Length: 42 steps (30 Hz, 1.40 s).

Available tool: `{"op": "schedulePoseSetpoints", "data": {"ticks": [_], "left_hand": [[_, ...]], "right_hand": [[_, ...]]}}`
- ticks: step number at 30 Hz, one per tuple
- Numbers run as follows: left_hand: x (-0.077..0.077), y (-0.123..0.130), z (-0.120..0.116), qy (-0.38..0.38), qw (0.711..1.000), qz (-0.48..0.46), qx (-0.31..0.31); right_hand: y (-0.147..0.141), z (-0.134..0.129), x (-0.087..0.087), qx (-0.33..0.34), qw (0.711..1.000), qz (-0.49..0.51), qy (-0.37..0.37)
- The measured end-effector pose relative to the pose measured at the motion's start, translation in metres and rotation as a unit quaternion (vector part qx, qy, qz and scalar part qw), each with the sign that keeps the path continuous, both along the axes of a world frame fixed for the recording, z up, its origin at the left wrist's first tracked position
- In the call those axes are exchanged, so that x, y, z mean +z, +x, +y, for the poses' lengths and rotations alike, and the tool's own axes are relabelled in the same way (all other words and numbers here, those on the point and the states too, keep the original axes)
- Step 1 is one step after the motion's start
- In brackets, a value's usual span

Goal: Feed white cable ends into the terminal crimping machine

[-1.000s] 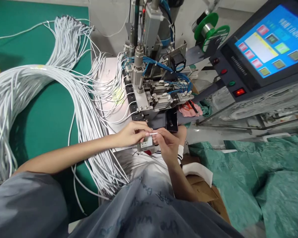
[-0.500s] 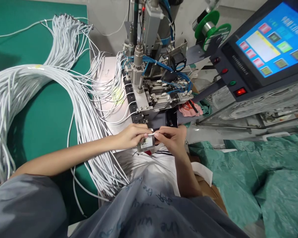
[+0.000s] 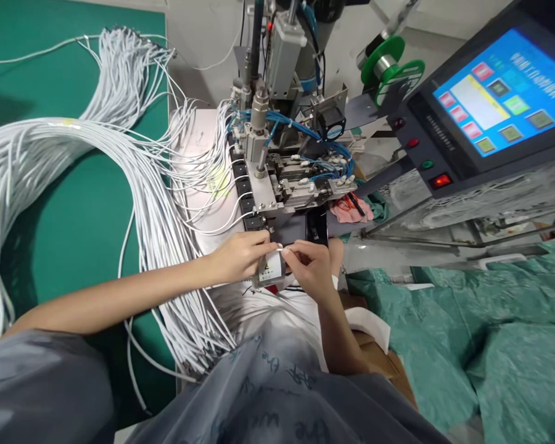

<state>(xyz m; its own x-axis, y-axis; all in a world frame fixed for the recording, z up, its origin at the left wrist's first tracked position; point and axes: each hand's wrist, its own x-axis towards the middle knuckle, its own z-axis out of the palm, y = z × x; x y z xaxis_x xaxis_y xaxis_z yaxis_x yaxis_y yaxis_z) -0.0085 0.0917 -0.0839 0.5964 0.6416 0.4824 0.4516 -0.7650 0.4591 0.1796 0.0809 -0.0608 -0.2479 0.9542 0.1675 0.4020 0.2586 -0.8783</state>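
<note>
My left hand [image 3: 246,254] is closed, its thumb and fingers pinching a short white cable end [image 3: 280,248] in front of the machine. From the right, my right hand [image 3: 309,266] pinches the tip of that same cable end, fingertips nearly touching those of the left. Just below the fingertips is a box with a white label [image 3: 271,267]. A large bundle of white cables [image 3: 143,179] lies to the left and passes under my left forearm. Several cables run into black holders [image 3: 250,206] along the machine's left edge.
The machine [image 3: 261,142] with blue tubes stands ahead. At the right are a touch screen [image 3: 506,92] on an arm, a green spool [image 3: 388,65], a pink cloth [image 3: 350,209] and green plastic sheeting [image 3: 444,308]. A green mat [image 3: 83,209] lies under the cables.
Both hands stay pinched at the cable end and have shifted slightly left in view. The camera view has also moved a little, with the screen appearing further left and lower.
</note>
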Motion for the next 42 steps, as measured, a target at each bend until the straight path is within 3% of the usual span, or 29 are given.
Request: {"op": "schedulePoseSetpoints", "data": {"ticks": [7, 14, 19, 30, 42], "left_hand": [[0.008, 0.004, 0.0, -0.095, 0.995, -0.013, -0.012], [0.015, -0.006, 0.016, -0.102, 0.968, 0.217, 0.066], [0.008, -0.006, 0.024, -0.1, 0.948, 0.295, 0.061], [0.0, -0.009, 0.025, -0.074, 0.95, 0.299, 0.046], [0.013, -0.005, 0.025, -0.076, 0.937, 0.338, 0.03]], "right_hand": [[-0.011, 0.003, -0.016, -0.055, 0.996, 0.071, 0.009], [0.0, 0.035, -0.058, -0.064, 0.99, 0.08, -0.093], [0.0, 0.054, -0.08, -0.053, 0.973, 0.13, -0.181], [-0.01, 0.061, -0.079, -0.03, 0.961, 0.162, -0.221], [-0.008, 0.066, -0.079, 0.048, 0.966, 0.13, -0.217]]}}
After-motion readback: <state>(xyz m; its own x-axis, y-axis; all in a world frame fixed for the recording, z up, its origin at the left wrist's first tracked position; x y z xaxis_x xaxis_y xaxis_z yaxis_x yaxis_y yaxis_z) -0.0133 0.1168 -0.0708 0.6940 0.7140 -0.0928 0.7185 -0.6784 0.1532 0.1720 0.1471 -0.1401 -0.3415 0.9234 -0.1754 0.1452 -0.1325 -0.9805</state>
